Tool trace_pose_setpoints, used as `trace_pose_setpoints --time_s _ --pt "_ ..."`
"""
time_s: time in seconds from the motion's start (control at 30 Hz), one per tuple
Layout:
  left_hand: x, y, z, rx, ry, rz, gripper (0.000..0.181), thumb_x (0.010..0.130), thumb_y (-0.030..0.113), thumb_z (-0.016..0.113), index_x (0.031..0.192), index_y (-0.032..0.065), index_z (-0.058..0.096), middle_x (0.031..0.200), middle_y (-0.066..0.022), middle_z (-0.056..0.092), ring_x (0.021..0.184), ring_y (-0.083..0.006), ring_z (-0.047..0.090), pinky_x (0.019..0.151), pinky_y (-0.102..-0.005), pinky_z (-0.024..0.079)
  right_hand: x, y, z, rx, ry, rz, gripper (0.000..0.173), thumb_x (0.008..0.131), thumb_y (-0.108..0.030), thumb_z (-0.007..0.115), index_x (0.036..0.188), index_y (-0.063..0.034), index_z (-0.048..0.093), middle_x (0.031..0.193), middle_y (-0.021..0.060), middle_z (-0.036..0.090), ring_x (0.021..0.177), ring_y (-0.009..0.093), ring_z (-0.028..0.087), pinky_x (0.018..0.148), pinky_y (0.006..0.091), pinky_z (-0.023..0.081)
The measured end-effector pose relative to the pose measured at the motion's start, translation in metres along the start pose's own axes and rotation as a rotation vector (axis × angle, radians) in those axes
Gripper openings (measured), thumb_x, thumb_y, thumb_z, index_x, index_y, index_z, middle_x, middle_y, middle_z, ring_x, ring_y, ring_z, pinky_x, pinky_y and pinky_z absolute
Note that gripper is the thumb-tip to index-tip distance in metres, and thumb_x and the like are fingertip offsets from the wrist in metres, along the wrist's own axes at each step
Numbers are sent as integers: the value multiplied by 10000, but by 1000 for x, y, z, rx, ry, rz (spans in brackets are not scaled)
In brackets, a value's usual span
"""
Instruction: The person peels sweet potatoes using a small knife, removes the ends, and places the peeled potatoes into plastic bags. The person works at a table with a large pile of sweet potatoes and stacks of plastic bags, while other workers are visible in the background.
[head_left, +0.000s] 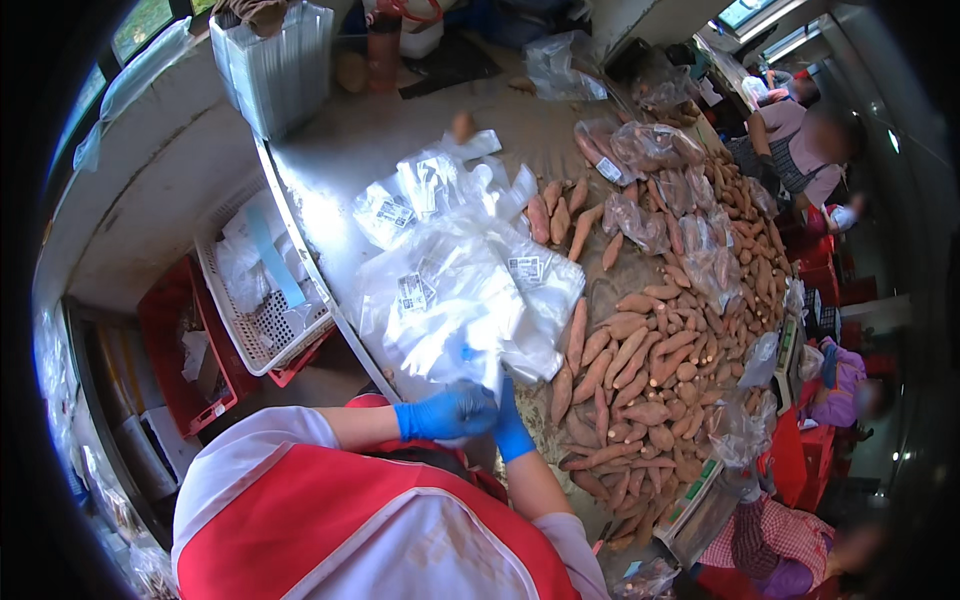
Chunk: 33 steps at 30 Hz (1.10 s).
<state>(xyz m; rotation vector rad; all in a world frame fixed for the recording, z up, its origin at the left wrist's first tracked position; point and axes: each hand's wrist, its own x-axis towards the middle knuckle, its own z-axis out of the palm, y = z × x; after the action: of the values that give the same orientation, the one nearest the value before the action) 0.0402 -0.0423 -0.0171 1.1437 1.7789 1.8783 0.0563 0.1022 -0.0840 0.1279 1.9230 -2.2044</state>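
Note:
Both my hands wear blue gloves and meet at the near edge of a heap of clear plastic bags (457, 285), some bearing printed labels. My left hand (457, 409) has its fingers curled at the near end of a bag; what lies inside them is hidden. My right hand (510, 424) is beside it, mostly seen from the wrist side, its fingers partly hidden behind the left hand and the plastic. Right of the bags spreads a big pile of sweet potatoes (645, 360). Filled bags of sweet potatoes (675, 191) lie farther up the pile.
A white plastic basket (266, 367) and a red crate (187, 420) stand left of the metal table's edge. Stacked clear trays (277, 75) are at the upper left. Weighing scales (694, 491) stand at the right, where several co-workers are. A red bottle (383, 49) stands at the back.

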Motion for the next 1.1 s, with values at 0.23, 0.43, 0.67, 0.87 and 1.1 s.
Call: trace_pose_setpoints --time_s 0.23,0.43,0.67,0.87,1.1 --pt "9 40 -52 -106 -79 -265 131 833 143 564 852 14 555 799 -132 527 754 -265 527 695 -330 421 -18 -31 -5 -95 81 0 304 914 -140 403 1156 23 488 1163 110 516 1065 187 492 931 276 374" --pt "15 6 -62 342 -6 -175 91 765 106 605 816 41 564 727 -115 544 684 -278 543 644 -348 432 -72 -56 -19 677 75 229 379 921 -214 407 1194 43 458 1160 98 521 1039 187 520 927 283 375" --pt "36 4 -41 606 19 -85 155 732 87 600 885 76 576 865 -100 554 853 -289 527 766 -346 413 -114 0 -33 -399 562 -127 45 810 -33 575 806 -2 608 778 33 547 722 106 534 646 231 432" --pt "36 -3 -24 -18 -170 -521 194 868 165 526 890 -13 598 800 -60 611 729 -127 552 713 -271 454 -148 -42 -15 163 669 141 68 819 -60 565 883 -39 575 789 -10 552 686 65 504 621 209 408" --pt "13 -35 56 64 -298 -234 129 807 145 589 864 43 534 894 -100 490 837 -216 477 794 -310 387 -170 -4 -13 6 628 -26 73 837 -85 519 904 -75 546 801 0 538 716 80 507 630 227 422"
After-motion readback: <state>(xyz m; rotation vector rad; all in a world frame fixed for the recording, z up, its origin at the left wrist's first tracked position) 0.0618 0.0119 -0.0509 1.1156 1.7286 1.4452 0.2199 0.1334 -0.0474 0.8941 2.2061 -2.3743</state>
